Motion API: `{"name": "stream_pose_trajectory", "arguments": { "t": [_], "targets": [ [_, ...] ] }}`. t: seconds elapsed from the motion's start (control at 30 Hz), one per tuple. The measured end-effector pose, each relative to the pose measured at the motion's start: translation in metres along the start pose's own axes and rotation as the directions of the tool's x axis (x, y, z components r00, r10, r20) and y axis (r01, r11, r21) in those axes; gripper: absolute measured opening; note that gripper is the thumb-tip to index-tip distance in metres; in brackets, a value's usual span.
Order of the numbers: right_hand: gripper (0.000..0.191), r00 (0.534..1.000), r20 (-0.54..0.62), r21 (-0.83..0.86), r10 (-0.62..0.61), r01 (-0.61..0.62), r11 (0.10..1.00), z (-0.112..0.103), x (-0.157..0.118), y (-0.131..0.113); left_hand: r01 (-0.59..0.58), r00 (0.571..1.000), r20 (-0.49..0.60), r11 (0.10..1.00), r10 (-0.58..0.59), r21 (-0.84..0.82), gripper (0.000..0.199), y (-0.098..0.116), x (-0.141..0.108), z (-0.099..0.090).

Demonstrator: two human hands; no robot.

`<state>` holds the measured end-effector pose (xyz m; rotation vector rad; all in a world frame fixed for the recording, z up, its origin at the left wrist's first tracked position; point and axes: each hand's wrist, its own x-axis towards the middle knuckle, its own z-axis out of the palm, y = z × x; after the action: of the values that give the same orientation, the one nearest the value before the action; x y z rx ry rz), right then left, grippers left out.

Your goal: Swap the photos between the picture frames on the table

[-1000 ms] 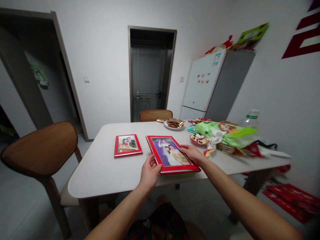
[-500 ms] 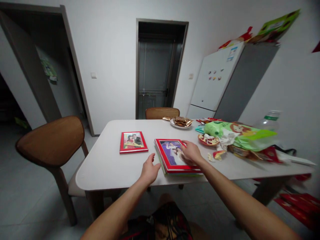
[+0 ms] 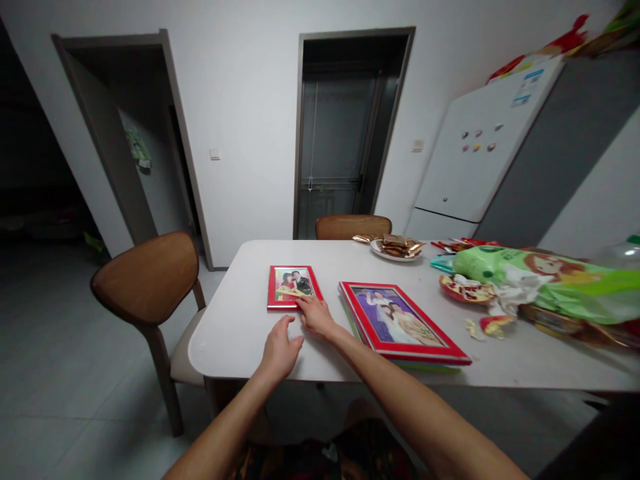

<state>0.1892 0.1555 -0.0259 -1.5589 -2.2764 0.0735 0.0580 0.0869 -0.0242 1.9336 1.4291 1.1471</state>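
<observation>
- At the centre of the view, we are laying the fingers of our right grip (image 3: 316,317) over the near right corner of the small photo frame (image 3: 281,287); the thumb is hiding, so we cannot tell whether it is closing on the red border or only touching it.
- Just beside it, lower and to the left, we are holding our left grip (image 3: 280,348) loosely open, thumb apart from the curving fingers, with nothing in it; we cannot tell whether it is touching the bench (image 3: 227,337).
- The small photo frame is lying flat, picture side up, left of centre on the white bench top.
- Right of centre in the lower half, the large photo frame (image 3: 363,320) is lying face up near the front edge, with something green-edged showing beneath it.
- Above it, toward the far edge, a plate (image 3: 383,255) is bearing a heap of shiny brown packets (image 3: 400,245).
- At the right, an opened pomegranate (image 3: 457,291) is sitting near a crumpled tissue (image 3: 520,288) and a green bag (image 3: 560,273), with a piece of peel (image 3: 493,325) lying below.
- At the left, a wooden chair (image 3: 150,277) is standing beside the bench; in the upper right, a refrigerator (image 3: 480,150) is standing.
</observation>
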Motion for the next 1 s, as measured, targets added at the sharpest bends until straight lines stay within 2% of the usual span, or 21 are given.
{"name": "stream_pose_trajectory", "arguments": {
  "t": [0.13, 0.23, 0.3, 0.33, 0.4, 0.47, 0.53, 0.63, 0.7, 0.73, 0.8, 0.87, 1.0],
  "targets": [
    [0.048, 0.996, -0.052, 0.115, -0.074, 0.079, 0.99, 0.004, -0.041, -0.002, -0.088, 0.996, 0.014, 0.993, 0.087, 0.077, 0.046, -0.011, -0.013, -0.003],
    [0.048, 0.983, -0.136, 0.315, -0.125, 0.162, 0.935, -0.002, -0.084, -0.013, -0.241, 0.968, 0.127, 0.936, 0.214, 0.256, 0.058, -0.01, -0.035, -0.001],
    [0.048, 0.983, -0.142, 0.474, -0.118, 0.172, 0.864, -0.012, -0.106, -0.02, -0.317, 0.943, 0.215, 0.879, 0.253, 0.355, 0.066, -0.005, -0.049, 0.002],
    [0.047, 0.985, -0.145, 0.539, -0.09, 0.155, 0.828, -0.018, -0.114, -0.024, -0.341, 0.933, 0.247, 0.855, 0.26, 0.389, 0.066, -0.001, -0.055, 0.004],
    [0.042, 0.986, -0.168, 0.624, 0.005, 0.102, 0.775, -0.031, -0.123, -0.028, -0.375, 0.92, 0.283, 0.819, 0.271, 0.434, 0.053, 0.005, -0.062, 0.008],
    [0.035, 0.97, -0.21, 0.662, 0.12, 0.051, 0.748, -0.041, -0.124, -0.027, -0.391, 0.915, 0.283, 0.805, 0.288, 0.446, 0.037, 0.009, -0.064, 0.01],
    [0.03, 0.942, -0.25, 0.691, 0.222, 0.013, 0.723, -0.048, -0.12, -0.022, -0.398, 0.914, 0.262, 0.81, 0.309, 0.43, 0.033, 0.01, -0.063, 0.009],
    [0.032, 0.877, -0.291, 0.749, 0.381, -0.039, 0.662, -0.05, -0.112, -0.013, -0.367, 0.929, 0.194, 0.858, 0.316, 0.359, 0.036, 0.015, -0.059, 0.001],
    [0.036, 0.845, -0.285, 0.785, 0.451, -0.064, 0.617, -0.048, -0.107, -0.011, -0.284, 0.959, 0.074, 0.922, 0.274, 0.263, 0.04, 0.021, -0.056, -0.008],
    [0.038, 0.846, -0.27, 0.796, 0.459, -0.072, 0.601, -0.046, -0.105, -0.013, -0.237, 0.971, 0.003, 0.953, 0.241, 0.188, 0.04, 0.025, -0.055, -0.012],
    [0.039, 0.878, -0.229, 0.798, 0.42, -0.078, 0.597, -0.042, -0.101, -0.02, -0.165, 0.98, -0.114, 0.986, 0.163, -0.002, 0.039, 0.034, -0.053, -0.021],
    [0.039, 0.92, -0.185, 0.782, 0.347, -0.076, 0.619, -0.037, -0.096, -0.031, -0.116, 0.979, -0.188, 0.977, 0.082, -0.178, 0.04, 0.041, -0.053, -0.028],
    [0.038, 0.959, -0.169, 0.736, 0.229, -0.032, 0.676, -0.027, -0.088, -0.049, -0.046, 0.962, -0.268, 0.929, -0.059, -0.368, 0.059, 0.043, -0.054, -0.038]
  ]
}}
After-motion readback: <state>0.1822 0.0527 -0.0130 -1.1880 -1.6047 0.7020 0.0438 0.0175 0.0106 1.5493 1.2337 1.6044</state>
